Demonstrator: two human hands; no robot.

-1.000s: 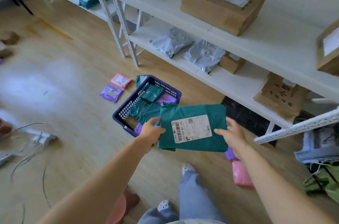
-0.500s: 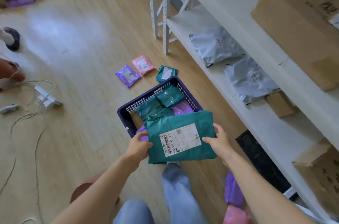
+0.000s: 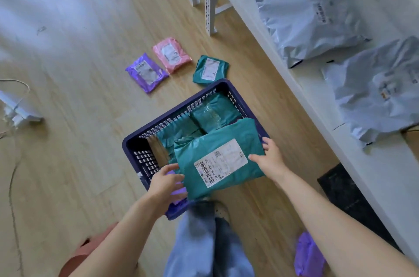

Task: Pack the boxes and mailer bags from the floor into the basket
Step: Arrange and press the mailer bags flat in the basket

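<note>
Placement step: left hand (image 3: 166,183) and right hand (image 3: 271,160) pinch the teal mailer bag (image 3: 226,140) over the centre-frame basket (image 3: 170,114); next, lower and release.

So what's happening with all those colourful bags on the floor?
A person's left hand and right hand hold a big green mailer bag just over the purple basket, which already has other green bags in it. A purple bag, a pink bag and a small green bag lie on the floor beyond it, not yet packed.
</note>
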